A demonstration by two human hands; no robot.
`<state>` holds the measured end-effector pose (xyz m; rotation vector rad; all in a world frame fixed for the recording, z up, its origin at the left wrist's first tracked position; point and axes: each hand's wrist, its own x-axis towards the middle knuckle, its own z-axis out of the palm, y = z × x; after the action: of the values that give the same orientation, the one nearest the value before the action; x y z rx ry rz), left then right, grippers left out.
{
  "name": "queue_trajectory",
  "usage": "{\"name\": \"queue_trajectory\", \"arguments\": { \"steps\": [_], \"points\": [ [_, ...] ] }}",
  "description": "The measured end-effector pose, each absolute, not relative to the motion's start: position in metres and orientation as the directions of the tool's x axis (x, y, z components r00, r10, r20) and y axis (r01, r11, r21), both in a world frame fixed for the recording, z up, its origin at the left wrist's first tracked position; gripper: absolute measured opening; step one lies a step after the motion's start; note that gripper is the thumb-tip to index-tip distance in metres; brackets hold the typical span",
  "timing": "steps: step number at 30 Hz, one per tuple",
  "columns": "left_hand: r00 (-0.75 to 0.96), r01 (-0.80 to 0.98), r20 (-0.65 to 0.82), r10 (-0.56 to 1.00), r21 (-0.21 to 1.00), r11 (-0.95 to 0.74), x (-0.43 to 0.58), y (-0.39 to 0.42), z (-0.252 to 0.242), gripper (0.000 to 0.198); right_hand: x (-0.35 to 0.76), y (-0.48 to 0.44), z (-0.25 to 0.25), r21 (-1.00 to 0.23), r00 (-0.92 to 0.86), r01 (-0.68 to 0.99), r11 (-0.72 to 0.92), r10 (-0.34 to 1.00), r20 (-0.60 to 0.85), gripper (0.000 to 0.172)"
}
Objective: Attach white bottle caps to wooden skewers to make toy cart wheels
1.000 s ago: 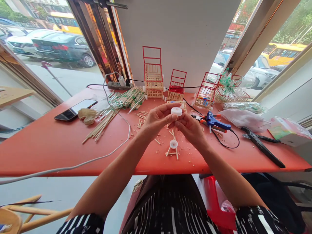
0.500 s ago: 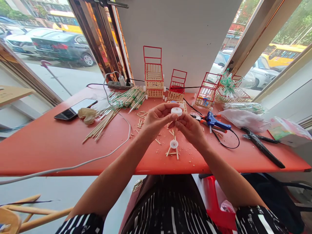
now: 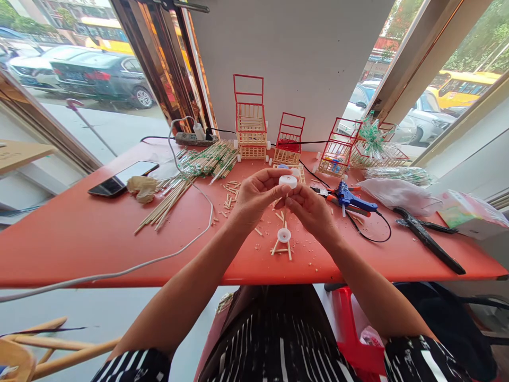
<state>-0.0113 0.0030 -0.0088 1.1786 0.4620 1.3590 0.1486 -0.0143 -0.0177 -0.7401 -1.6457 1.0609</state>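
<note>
Your left hand [image 3: 254, 193] pinches a white wheel [image 3: 288, 182] above the tabletop [image 3: 115, 233], inward of its front edge; your right hand [image 3: 310, 208] seemingly clamps a stick [image 3: 285, 218] beneath. No visible change this past second — hold appears steady.

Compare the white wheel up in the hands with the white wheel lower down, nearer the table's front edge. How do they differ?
The upper wheel is held by the left hand, while the lower wheel has no fingers on it. The upper wheel shows a flattish face and its side wall; the lower wheel shows a dished face inside a raised rim. Both are white and round.
</note>
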Motion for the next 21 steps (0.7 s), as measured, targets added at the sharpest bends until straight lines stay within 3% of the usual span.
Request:
{"name": "queue_trajectory", "arguments": {
  "steps": [9,15,21],
  "points": [
    [0.252,-0.473,0.324,0.912,0.863,-0.176,-0.0127,-0.0023,-0.0059,0.046,0.1483,-0.0131,-0.0195,-0.910,-0.307,-0.020,0.414,0.864,0.400,0.035],
    [0.226,-0.490,0.426,0.876,0.827,-0.275,-0.0116,0.0001,-0.0084,0.050,0.1490,-0.0141,-0.0187,-0.912,-0.304,-0.005,0.410,0.868,0.393,0.035],
    [0.150,-0.472,0.420,0.895,0.826,-0.308,-0.0113,0.0008,-0.0075,0.050,0.1511,-0.0146,-0.0170,-0.914,-0.286,0.021,0.406,0.878,0.383,0.039]
  ]
}}
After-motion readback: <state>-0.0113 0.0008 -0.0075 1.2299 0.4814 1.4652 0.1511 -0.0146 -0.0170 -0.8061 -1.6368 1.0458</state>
